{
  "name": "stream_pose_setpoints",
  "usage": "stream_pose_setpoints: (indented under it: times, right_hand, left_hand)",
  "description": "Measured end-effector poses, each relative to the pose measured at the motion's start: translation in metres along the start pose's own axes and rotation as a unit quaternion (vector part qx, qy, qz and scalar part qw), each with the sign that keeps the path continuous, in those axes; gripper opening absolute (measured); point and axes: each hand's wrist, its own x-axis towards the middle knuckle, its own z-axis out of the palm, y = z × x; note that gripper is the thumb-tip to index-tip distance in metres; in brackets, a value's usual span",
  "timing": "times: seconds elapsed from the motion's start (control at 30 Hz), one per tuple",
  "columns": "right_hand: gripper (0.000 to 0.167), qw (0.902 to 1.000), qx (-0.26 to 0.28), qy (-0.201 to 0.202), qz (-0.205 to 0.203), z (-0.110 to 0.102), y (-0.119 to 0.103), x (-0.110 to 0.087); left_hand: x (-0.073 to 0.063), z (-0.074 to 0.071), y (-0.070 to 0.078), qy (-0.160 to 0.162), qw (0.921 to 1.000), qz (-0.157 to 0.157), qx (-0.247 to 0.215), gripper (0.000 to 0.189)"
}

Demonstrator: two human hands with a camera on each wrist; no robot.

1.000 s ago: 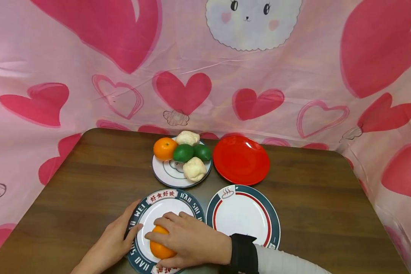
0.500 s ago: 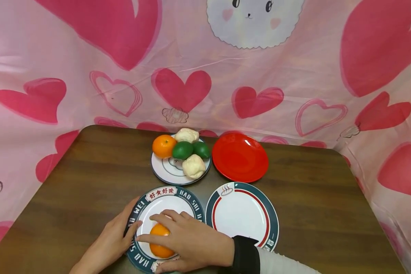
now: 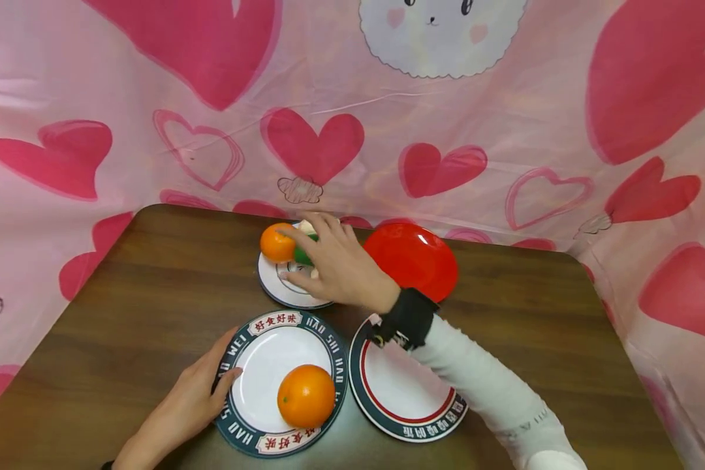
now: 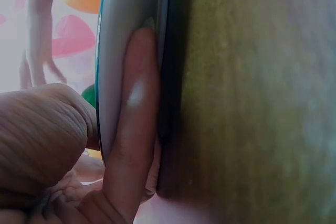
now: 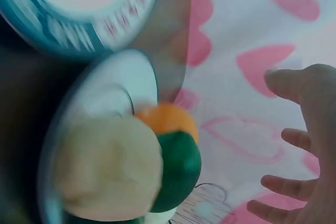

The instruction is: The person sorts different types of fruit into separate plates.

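My left hand (image 3: 196,385) grips the left edge of the near plate (image 3: 258,391), whose dark rim carries lettering. Its thumb lies on top, and in the left wrist view the fingers (image 4: 136,124) reach beneath the rim. An orange (image 3: 306,396) rests on this plate, right of its middle. My right hand (image 3: 346,264) hovers over the far plate (image 3: 270,277) with fingers spread and nothing held. That plate bears another orange (image 3: 275,243), smooth dark green fruits (image 5: 181,169) and pale, bun-like lumps (image 5: 110,166), partly hidden by the hand in the head view.
A red plate (image 3: 420,261) lies right of the far plate. Nearer stands a white plate (image 3: 408,385) with a red ring, partly under my right forearm. A pink heart-patterned cloth (image 3: 446,117) hangs behind the wooden table (image 3: 558,352).
My right hand has let go of the orange on the near plate and moved up and away to the far plate. The orange sits further right. My left hand stays at the rim.
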Motion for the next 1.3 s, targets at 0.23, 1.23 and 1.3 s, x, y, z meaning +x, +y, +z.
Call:
stream_pose_setpoints:
  times: [0.23,1.23,1.3]
  right_hand:
    - [0.075,0.9943,-0.045,-0.096,0.015,0.022,0.013,0.077]
    - [0.066,0.9656,-0.121,-0.226,-0.044,0.055,-0.013,0.114]
    - [0.066,0.9688,-0.105,-0.217,-0.058,0.048,-0.018,0.114]
  left_hand:
    - [0.001,-0.006,0.000,-0.023,0.9994,-0.026,-0.007,0.079]
    - [-0.001,-0.005,0.003,-0.031,0.9986,-0.030,-0.029,0.077]
    - [-0.001,-0.006,0.003,-0.032,0.9986,-0.029,-0.030,0.077]
